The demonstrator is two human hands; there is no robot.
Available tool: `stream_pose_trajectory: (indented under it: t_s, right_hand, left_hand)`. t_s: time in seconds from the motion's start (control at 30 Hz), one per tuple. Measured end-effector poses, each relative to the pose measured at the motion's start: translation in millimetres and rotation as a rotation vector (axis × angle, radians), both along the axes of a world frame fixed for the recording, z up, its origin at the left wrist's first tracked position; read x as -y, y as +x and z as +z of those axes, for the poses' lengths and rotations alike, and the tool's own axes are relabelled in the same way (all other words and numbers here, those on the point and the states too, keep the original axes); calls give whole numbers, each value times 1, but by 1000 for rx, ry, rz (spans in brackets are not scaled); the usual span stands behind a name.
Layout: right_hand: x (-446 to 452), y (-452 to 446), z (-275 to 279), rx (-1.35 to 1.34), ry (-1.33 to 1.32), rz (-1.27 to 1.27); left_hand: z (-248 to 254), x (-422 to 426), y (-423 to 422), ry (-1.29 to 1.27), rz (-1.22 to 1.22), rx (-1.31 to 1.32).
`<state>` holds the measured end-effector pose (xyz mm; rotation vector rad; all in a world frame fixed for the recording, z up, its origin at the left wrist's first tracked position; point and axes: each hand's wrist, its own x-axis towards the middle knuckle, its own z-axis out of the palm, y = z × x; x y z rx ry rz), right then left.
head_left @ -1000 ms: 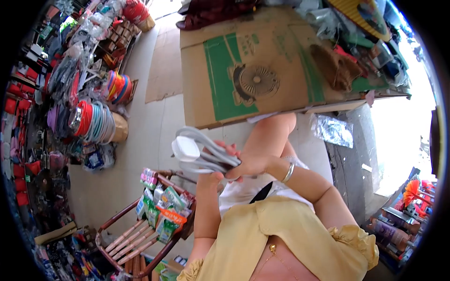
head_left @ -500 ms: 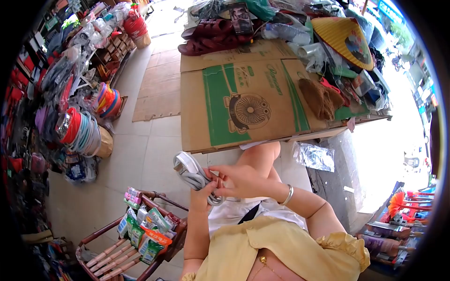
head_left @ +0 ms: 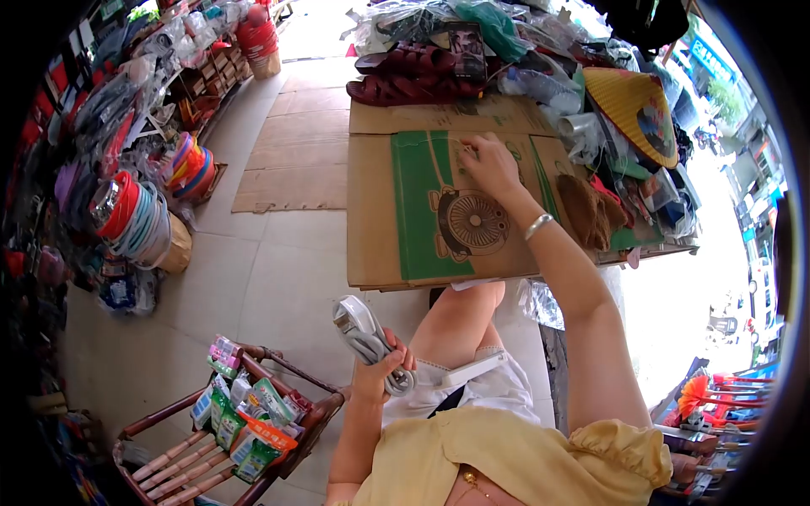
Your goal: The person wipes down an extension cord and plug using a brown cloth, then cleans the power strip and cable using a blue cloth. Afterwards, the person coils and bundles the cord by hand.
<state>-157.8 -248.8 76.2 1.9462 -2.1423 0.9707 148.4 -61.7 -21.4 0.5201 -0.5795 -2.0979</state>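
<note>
In the head view my left hand (head_left: 390, 363) is closed around a coiled white-grey cord (head_left: 361, 331), held above my lap. A slim white bar (head_left: 474, 368) lies across my white shorts beside that hand; whether it joins the cord I cannot tell. My right hand (head_left: 494, 169) reaches out over the cardboard box (head_left: 371, 219), which has a green band and a printed fan. Its fingers are curled together near the green band; a tiny thing may be between the fingertips, too small to name.
Dark red sandals (head_left: 405, 76), plastic bags and a yellow conical hat (head_left: 629, 110) lie on the box's far side. A brown glove-like item (head_left: 586, 211) sits at its right. A bamboo chair (head_left: 312, 430) with packets stands at lower left. Goods line the left side.
My right hand has let go of the cord and moved forward over the box. The cord stays in my left hand, slightly lower. The white bar on my lap now shows.
</note>
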Motion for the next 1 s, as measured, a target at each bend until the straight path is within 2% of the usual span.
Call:
stream_pose_trajectory:
  t_s: [0.13, 0.27, 0.33, 0.43, 0.5, 0.53, 0.6, 0.63, 0.67, 0.7, 0.73, 0.8, 0.83, 0.9, 0.93, 1.0]
  right_hand:
    - [21, -3, -10, -168, 43, -143]
    - [17, -7, -10, -134, 29, -116]
    - [3, -5, -2, 84, -2, -86]
    - [-20, -11, 9, 211, 95, -141]
    - [-34, -23, 7, 213, 128, -139]
    - [-41, -28, 7, 215, 160, -124]
    - [-59, -34, 9, 182, 167, -140]
    - [-69, -35, 11, 147, 172, -139]
    - [-78, -38, 13, 153, 170, -152]
    - [-87, -41, 14, 171, 46, -132]
    - [-96, -44, 15, 187, -77, -112]
    - [-121, -56, 22, 250, -126, -135]
    - [-133, -65, 25, 306, -174, -151]
    - [-154, -85, 27, 240, -230, -188]
    - [-164, -95, 27, 166, -284, -213]
    - [-175, -118, 20, 84, -331, -196]
  left_hand:
    - [-2, 2, 1, 27, 9, -14]
    - [-3, 5, 4, 26, -10, 12]
    - [-4, 6, 6, 16, -28, 33]
    - [-2, 8, 7, -26, -125, 164]
    - [8, 11, 7, -240, -369, 717]
    - [15, 11, 2, -243, -384, 717]
    - [29, 10, -13, -578, -439, 1023]
    - [31, 12, -21, -585, -453, 1023]
    - [34, 15, -30, -652, -586, 1189]
    - [36, 14, -36, -717, -718, 1355]
    - [29, 12, -42, -724, -728, 1357]
    - [9, 8, -50, -1015, -699, 1461]
    - [9, 7, -52, -1021, -708, 1464]
    - [10, 4, -55, -1156, -902, 1478]
    - [13, 3, -58, -1158, -907, 1482]
    - [28, -2, -65, -1209, -1193, 1478]
